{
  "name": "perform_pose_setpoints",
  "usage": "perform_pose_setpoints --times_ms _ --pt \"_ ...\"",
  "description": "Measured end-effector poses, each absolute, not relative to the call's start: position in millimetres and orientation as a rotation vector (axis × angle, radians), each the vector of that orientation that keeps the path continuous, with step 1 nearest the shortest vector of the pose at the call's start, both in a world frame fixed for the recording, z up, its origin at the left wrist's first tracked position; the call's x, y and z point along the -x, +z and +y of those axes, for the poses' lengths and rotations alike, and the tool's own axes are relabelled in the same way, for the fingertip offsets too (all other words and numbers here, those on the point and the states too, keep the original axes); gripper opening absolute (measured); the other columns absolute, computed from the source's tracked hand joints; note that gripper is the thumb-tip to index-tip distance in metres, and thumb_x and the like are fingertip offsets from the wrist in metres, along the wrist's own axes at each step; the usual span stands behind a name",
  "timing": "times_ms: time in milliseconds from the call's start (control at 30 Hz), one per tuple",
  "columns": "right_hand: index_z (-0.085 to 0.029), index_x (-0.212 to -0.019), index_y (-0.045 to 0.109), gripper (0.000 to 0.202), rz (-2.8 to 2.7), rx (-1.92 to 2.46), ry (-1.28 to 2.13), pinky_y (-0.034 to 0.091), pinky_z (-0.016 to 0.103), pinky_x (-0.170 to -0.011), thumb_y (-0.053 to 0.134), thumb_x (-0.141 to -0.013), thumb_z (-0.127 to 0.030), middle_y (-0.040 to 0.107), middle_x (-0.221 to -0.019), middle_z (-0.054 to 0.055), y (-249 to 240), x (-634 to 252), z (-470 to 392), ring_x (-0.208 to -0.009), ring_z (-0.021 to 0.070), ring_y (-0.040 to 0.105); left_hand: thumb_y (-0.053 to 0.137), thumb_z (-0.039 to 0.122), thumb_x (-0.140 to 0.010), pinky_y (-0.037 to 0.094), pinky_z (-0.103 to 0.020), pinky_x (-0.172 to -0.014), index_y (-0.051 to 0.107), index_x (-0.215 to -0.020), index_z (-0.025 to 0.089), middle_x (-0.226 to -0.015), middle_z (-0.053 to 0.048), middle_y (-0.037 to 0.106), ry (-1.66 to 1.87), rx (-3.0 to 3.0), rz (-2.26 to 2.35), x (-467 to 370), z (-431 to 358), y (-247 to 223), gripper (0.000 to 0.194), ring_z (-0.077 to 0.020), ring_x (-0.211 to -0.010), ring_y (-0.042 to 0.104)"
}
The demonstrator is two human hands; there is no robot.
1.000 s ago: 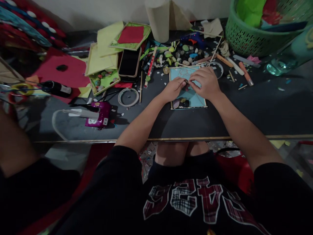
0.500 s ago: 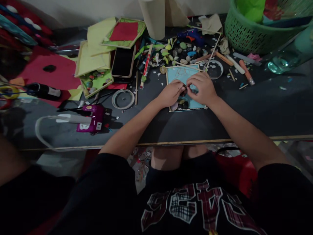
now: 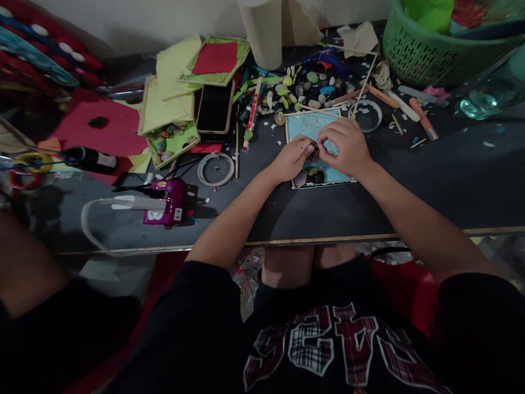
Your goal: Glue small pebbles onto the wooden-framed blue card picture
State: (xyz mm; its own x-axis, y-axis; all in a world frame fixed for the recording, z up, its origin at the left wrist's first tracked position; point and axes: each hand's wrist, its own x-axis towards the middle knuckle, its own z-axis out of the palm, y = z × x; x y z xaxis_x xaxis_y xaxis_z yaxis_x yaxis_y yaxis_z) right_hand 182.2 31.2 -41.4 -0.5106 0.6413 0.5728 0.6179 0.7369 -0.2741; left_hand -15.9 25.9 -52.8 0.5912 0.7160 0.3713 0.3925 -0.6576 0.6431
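Observation:
My left hand (image 3: 294, 157) is closed over the blue sheet, pinching a small dark stone (image 3: 315, 144) between thumb and fingertips. Close beside it, my right hand (image 3: 345, 145) has its thumb and forefinger curled together at the stone; whatever they grip is too small to make out. Under both hands lies the light-blue sheet (image 3: 339, 171), edged with thin wooden sticks and marked with orange lines near its top. Several dark stones (image 3: 315, 176) and a pale purplish one (image 3: 301, 179) sit in its lower left corner, partly behind my left hand.
Loose pebbles (image 3: 314, 90), a blue glue gun (image 3: 326, 59) and a tape roll (image 3: 368, 116) lie beyond the sheet. Leftward are a phone (image 3: 214, 109), another tape roll (image 3: 215, 169) and a purple power adapter (image 3: 169, 203). A green basket (image 3: 426, 60) and bottle (image 3: 478, 104) stand right. Someone's arm (image 3: 28, 257) shows left.
The whole view has shifted slightly, so things appear farther right. My hands stay over the blue sheet in nearly the same pinching pose, with only small finger movement.

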Motion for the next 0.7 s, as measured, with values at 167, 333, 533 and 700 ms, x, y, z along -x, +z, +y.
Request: perform_pose_setpoints --times_ms 167,333,533,700 --pt "-0.024 -0.085 0.066 0.020 -2.262 0.933 0.070 0.045 0.047 -0.095 0.050 -0.094 -0.032 0.073 -0.094 0.004 -36.0 -184.5 31.4 -0.095 0.0237 0.064 0.013 0.061 -0.102 0.047 -0.034 -0.094 0.054 -0.082 0.019 -0.087 -0.009 0.064 0.890 -2.276 0.900 16.3 22.2 -51.8 0.062 -0.0193 -0.096 0.058" --pt "-0.024 -0.082 0.067 0.019 -2.294 0.954 0.060 0.043 0.046 -0.095 0.052 -0.091 -0.033 0.073 -0.090 0.002 -33.7 -185.7 31.4 -0.092 0.0225 0.064 0.011 0.062 -0.101 0.047 -0.035 -0.092 0.054 -0.081 0.019 -0.088 -0.009 0.063 0.825 -2.285 0.905 17.4 23.6 -56.0 0.064 -0.0199 -0.095 0.058" --pt "-0.023 -0.081 0.063 0.015 -2.308 0.940 0.067 0.043 0.046 -0.095 0.051 -0.089 -0.027 0.072 -0.089 0.002 -34.8 -183.4 31.8 -0.092 0.0218 0.063 0.010 0.062 -0.101 0.046 -0.035 -0.094 0.052 -0.081 0.020 -0.090 -0.009 0.063 0.794 -2.282 0.847 17.9 25.6 -56.0 0.063 -0.0196 -0.098 0.058" --pt "-0.024 -0.083 0.061 0.012 -2.322 0.957 0.112 0.043 0.047 -0.098 0.051 -0.089 -0.027 0.071 -0.093 0.002 -36.2 -183.8 32.3 -0.094 0.0226 0.063 0.011 0.061 -0.101 0.048 -0.037 -0.092 0.053 -0.083 0.019 -0.090 -0.010 0.063 0.806 -2.291 0.853 17.9 25.8 -56.6 0.062 -0.0212 -0.099 0.058"
